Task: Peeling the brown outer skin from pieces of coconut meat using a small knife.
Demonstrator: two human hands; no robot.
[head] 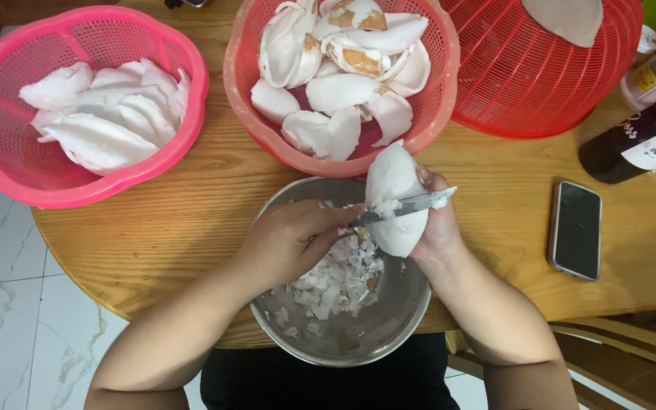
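Note:
My left hand (291, 241) grips the handle of a small knife (408, 205), whose blade lies across a white coconut piece (393, 199). My right hand (438, 222) holds that piece from behind, above a steel bowl (373, 334). White and brownish peelings (337, 279) are heaped in the bowl. Both forearms reach in from the bottom edge.
On the round wooden table (184, 220), a pink basket (9, 163) at left holds peeled white coconut pieces. A salmon basket (241, 83) behind the bowl holds pieces with brown skin. A red basket (525, 76), a phone (575, 229) and dark and pink bottles (639, 144) stand at right.

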